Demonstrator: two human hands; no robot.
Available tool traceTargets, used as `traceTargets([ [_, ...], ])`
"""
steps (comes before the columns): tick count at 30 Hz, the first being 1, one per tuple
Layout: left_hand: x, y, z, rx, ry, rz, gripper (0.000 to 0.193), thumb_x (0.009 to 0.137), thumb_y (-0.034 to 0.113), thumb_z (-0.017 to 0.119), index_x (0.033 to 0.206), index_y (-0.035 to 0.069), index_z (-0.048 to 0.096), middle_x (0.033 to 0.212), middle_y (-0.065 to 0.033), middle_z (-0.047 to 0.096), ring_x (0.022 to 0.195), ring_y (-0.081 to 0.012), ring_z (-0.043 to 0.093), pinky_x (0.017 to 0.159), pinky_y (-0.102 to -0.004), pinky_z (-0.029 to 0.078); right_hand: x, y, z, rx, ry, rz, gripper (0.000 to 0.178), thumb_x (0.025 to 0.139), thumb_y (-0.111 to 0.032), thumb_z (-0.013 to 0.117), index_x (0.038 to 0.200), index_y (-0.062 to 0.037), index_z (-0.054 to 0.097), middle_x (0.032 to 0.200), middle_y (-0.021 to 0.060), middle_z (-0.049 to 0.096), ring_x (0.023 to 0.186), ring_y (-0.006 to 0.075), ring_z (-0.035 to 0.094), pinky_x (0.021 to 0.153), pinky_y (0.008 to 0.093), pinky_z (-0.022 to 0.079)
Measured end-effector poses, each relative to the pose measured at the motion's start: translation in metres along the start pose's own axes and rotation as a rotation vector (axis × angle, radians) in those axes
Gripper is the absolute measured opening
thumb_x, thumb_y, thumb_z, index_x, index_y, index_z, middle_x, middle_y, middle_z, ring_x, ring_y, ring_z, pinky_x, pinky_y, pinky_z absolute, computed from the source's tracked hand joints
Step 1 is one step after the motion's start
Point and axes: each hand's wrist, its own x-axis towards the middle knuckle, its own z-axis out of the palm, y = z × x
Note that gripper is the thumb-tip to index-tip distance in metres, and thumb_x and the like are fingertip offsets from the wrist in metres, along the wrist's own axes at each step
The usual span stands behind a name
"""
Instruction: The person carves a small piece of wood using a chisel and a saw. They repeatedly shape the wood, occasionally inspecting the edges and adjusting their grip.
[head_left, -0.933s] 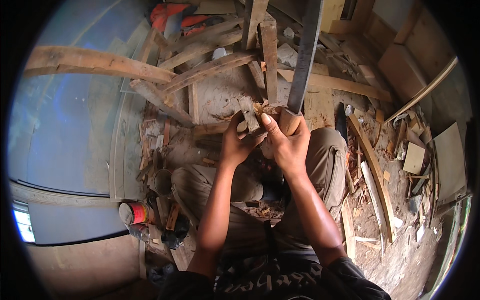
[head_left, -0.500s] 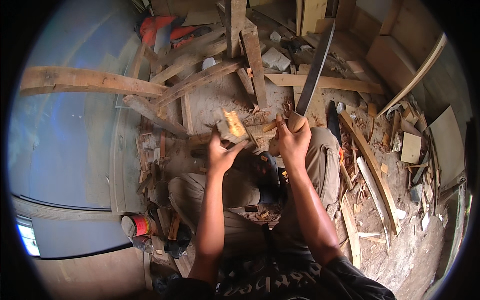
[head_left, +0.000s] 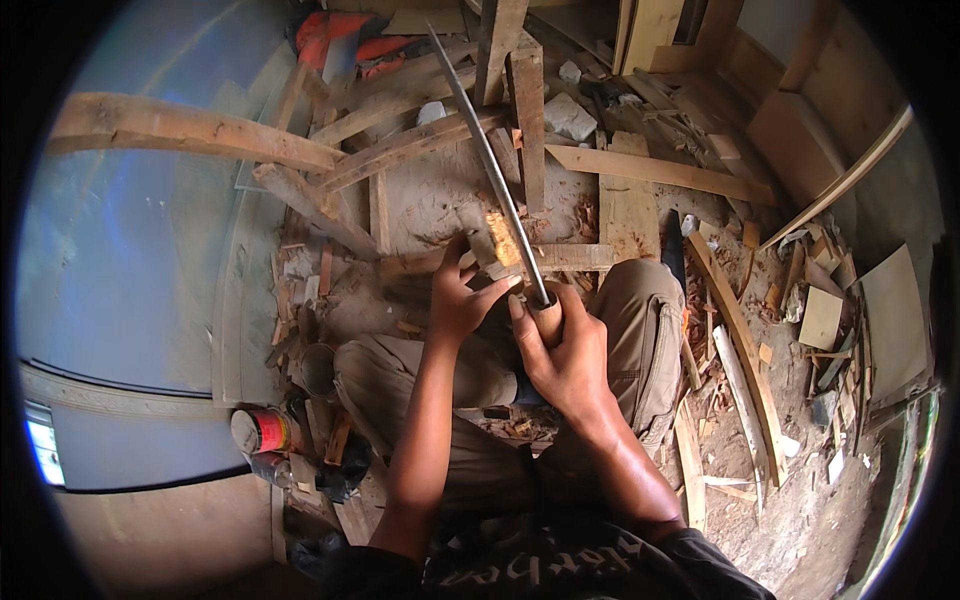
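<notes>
A person sits with bent knees in brown trousers (head_left: 640, 310), both arms reaching forward. The machete (head_left: 488, 150) points away from the body, its tip leaning leftward. At its near end, the fingers of the right hand (head_left: 568, 350) are wrapped around the wooden handle (head_left: 546, 320), with the thumb along the handle's left side. Just left of the machete's lower blade is the wood block (head_left: 482, 242), gripped by the left hand (head_left: 460, 303), its fingers on the far left side and the thumb on the near side. The block is slightly blurred and shows a rough, bright yellow face toward the blade; whether blade and wood touch cannot be told.

Right of the machete's blade stands an upright post (head_left: 526, 140), with a pale stone chunk (head_left: 570, 118) farther right. A flat board (head_left: 628, 195) lies right of the machete, and well to its right a curved plank (head_left: 740, 345) rests among wood scraps. Left of the machete and nearer the body is a red-labelled tin (head_left: 268, 431); beyond its tip, to the left, lies orange cloth (head_left: 318, 38).
</notes>
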Motion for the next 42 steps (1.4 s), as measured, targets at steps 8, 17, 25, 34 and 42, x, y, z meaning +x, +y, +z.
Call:
traceTargets([
  [8,-0.007,0.004,0.021,0.009,-0.012,-0.005,0.077,0.077,0.008,0.086,0.141,-0.008,0.045,0.133,-0.0193,0.058,0.121,-0.0256,0.063,0.102,-0.0378,0.054,-0.003,-0.007,-0.008,0.006,-0.083,0.131,0.03,0.096,-0.016,0.069,0.116,0.0046,0.061,0.078,0.0184,0.071,0.071,0.023,0.073,0.067,0.0344,0.055],
  [17,-0.01,-0.009,0.023,0.091,-0.017,0.066,0.074,0.076,0.006,0.084,0.14,-0.005,0.049,0.131,-0.02,0.062,0.123,-0.0262,0.062,0.103,-0.0389,0.052,-0.008,-0.012,-0.016,-0.055,-0.138,0.215,0.028,0.097,-0.017,0.067,0.113,0.0046,0.059,0.073,0.0237,0.068,0.071,0.0345,0.072,0.065,0.0412,0.054],
  [25,-0.01,0.038,0.029,0.224,0.025,0.141,0.072,0.076,0.007,0.083,0.14,-0.005,0.05,0.13,-0.0216,0.063,0.12,-0.0309,0.065,0.1,-0.0397,0.054,-0.009,-0.029,-0.03,-0.019,-0.123,0.133,0.033,0.097,-0.017,0.065,0.12,0.0044,0.055,0.079,0.0289,0.069,0.082,0.0465,0.071,0.07,0.0471,0.056],
  [34,0.005,-0.001,0.025,0.255,0.035,0.15,0.074,0.076,0.017,0.085,0.137,-0.006,0.051,0.13,-0.0259,0.061,0.116,-0.0386,0.065,0.098,-0.0422,0.053,0.007,-0.02,-0.032,-0.049,-0.217,0.248,0.03,0.095,-0.015,0.065,0.115,0.0053,0.056,0.08,0.0319,0.067,0.084,0.0504,0.069,0.07,0.0517,0.055],
  [42,-0.028,-0.021,0.03,0.184,0.137,0.087,0.078,0.07,0.016,0.087,0.138,-0.002,0.052,0.129,-0.0258,0.06,0.12,-0.0438,0.06,0.102,-0.0463,0.05,-0.015,0.0,-0.029,-0.111,-0.224,0.28,0.031,0.093,-0.015,0.066,0.115,0.005,0.057,0.081,0.0312,0.068,0.088,0.0504,0.068,0.074,0.0494,0.056],
])
